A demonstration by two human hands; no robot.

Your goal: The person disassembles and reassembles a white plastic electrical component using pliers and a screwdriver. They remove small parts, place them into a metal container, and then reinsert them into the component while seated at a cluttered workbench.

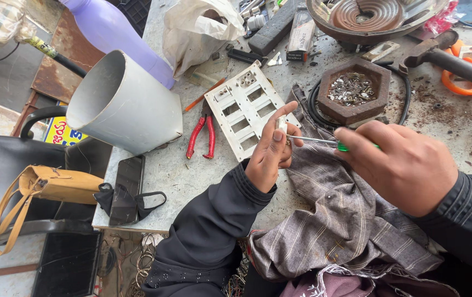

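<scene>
My left hand point(271, 151) pinches small white switch part point(281, 124) steady for the tip | right hand point(406, 165) grips green-handled screwdriver point(324, 142) (over cloth point(335, 214), catching screws) | tabletop point(170, 170)

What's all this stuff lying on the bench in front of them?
White plastic switch plate: 1, white, bench centre.
Red-handled pliers: 1, red, left of plate.
Grey plastic pipe: 1, grey, bench left.
Purple bottle: 1, purple, behind pipe.
Hexagonal tray of screws: 1, brown, right of plate.
Striped grey cloth: 1, under the hands.
Dark phone: 1, bench's near edge.
Tan handbag: 1, far left.
Green-handled screwdriver: 1, in right hand.
Left hand: holds small white part.
Right hand: grips screwdriver.
</scene>
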